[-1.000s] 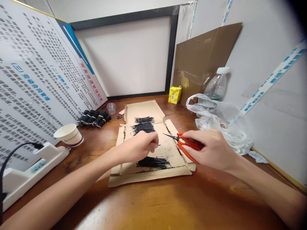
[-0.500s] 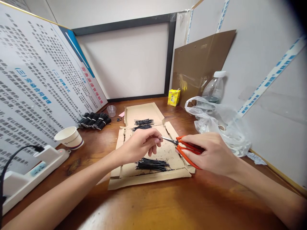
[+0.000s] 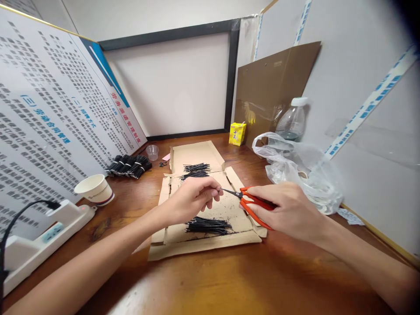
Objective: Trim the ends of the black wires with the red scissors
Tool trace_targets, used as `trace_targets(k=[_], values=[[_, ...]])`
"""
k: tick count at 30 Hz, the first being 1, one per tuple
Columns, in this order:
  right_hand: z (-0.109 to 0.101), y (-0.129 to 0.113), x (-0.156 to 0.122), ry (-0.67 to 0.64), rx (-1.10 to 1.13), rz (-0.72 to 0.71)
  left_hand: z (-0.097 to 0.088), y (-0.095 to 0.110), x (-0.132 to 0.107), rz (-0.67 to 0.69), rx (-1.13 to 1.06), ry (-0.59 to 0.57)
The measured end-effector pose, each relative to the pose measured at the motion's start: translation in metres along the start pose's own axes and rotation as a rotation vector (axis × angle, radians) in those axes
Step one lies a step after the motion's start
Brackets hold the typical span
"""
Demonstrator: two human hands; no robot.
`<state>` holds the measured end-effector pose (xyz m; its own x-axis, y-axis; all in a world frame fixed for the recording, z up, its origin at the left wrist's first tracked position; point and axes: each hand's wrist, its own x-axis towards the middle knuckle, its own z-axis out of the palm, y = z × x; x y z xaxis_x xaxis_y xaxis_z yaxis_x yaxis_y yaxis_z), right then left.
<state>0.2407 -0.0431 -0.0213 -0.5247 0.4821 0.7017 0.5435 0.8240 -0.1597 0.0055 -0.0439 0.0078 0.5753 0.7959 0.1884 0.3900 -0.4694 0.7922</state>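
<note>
My right hand (image 3: 284, 208) grips red-handled scissors (image 3: 257, 203), their pointed blades aimed left. The blade tips reach the fingertips of my left hand (image 3: 198, 197), whose thumb and forefinger are pinched together. Whatever small piece that pinch holds is too tiny to make out. Below the left hand a pile of short black wires (image 3: 208, 225) lies on an unfolded cardboard box (image 3: 229, 214). Farther back on the same cardboard are more black wires (image 3: 197, 168), partly behind my left hand. Dark crumbs are scattered over the cardboard.
Banded black wire bundles (image 3: 127, 165), a clear cup (image 3: 152, 152), a paper cup (image 3: 95, 190) and a power strip (image 3: 62, 223) stand left. At right are a plastic bag (image 3: 295, 170), a bottle (image 3: 293, 118) and a yellow carton (image 3: 237, 134). Panels enclose the table.
The scissors' blades and handles have drawn slightly closer together. Both hands stay in almost the same place.
</note>
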Motion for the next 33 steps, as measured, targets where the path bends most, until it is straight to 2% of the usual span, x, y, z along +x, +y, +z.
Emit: trace_targets(k=[4,7,10,13,18,23,25,29,31,33], values=[[0.0,0.002,0.0,0.042,0.003,0.029,-0.005,-0.01,0.003,0.045,0.263,0.035],[0.002,0.006,0.0,0.048,0.012,0.042,-0.008,-0.032,0.006,0.062,0.598,0.09],[0.004,0.009,0.0,0.034,0.002,0.048,-0.008,-0.056,0.007,-0.019,0.778,0.094],[0.005,0.009,0.0,0.02,-0.012,0.051,-0.007,-0.069,0.008,-0.036,0.819,0.107],[0.007,0.009,-0.001,0.013,-0.014,0.047,-0.002,-0.078,0.011,-0.032,0.824,0.125],[0.008,0.012,-0.004,0.022,-0.006,0.071,-0.001,-0.074,0.012,0.0,0.79,0.135],[0.008,0.012,-0.005,0.019,-0.003,0.077,-0.002,-0.063,0.01,0.036,0.744,0.063],[0.008,0.012,-0.004,0.003,-0.001,0.073,-0.002,-0.038,0.003,0.103,0.545,-0.281],[0.007,0.011,-0.003,0.005,-0.009,0.066,0.001,-0.033,0.001,0.094,0.497,-0.365],[0.007,0.011,-0.002,0.011,-0.015,0.059,0.004,-0.032,0.0,0.083,0.489,-0.386]])
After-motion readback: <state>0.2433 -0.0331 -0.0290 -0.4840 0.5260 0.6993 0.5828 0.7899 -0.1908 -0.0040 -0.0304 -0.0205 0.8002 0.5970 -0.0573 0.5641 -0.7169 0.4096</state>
